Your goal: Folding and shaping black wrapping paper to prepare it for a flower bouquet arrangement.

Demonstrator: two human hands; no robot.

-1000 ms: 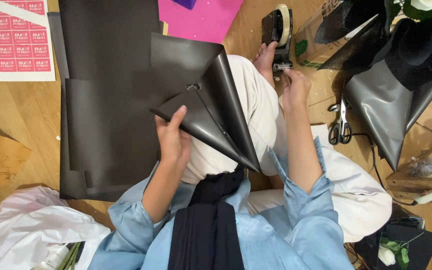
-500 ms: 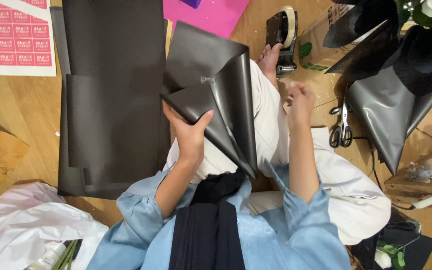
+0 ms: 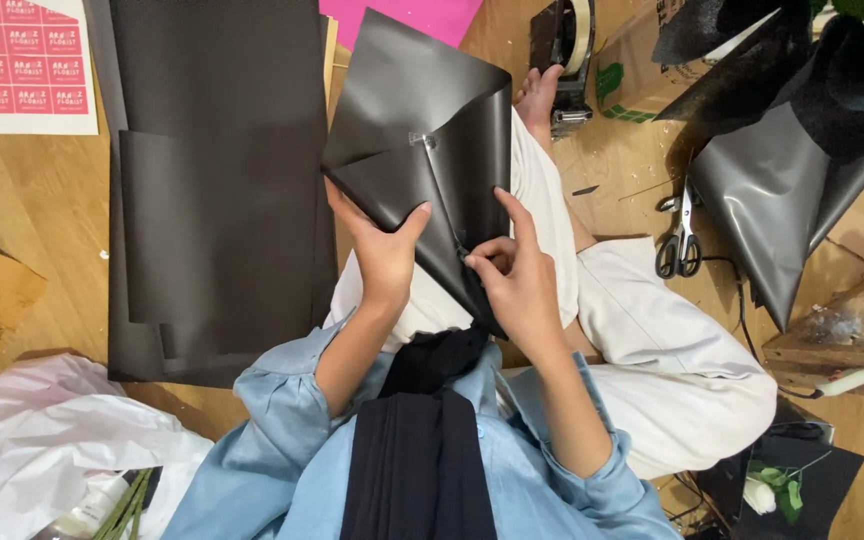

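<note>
- Fingers of the left hand [image 3: 384, 250] are spread and clamped on the lower left edge of the folded black sheet [image 3: 422, 160], thumb on top; the right hand [image 3: 517, 285] pinches the sheet's fold at its lower point, index finger stretched up along the crease.
- Folded sheet rests over the lap, at 12 o'clock from both hands, with a small clear tape piece [image 3: 420, 140] already at its overlap.
- Judged step: fixing the cone-like fold; next calls for holding the overlap tight while the seam is pressed down.
- Stack of black sheets [image 3: 217, 180] lies at 9 o'clock; tape dispenser [image 3: 570, 50] at 1 o'clock, scissors [image 3: 680, 245] at 3 o'clock, both a reach away.
- Nothing blocks the hands.
</note>
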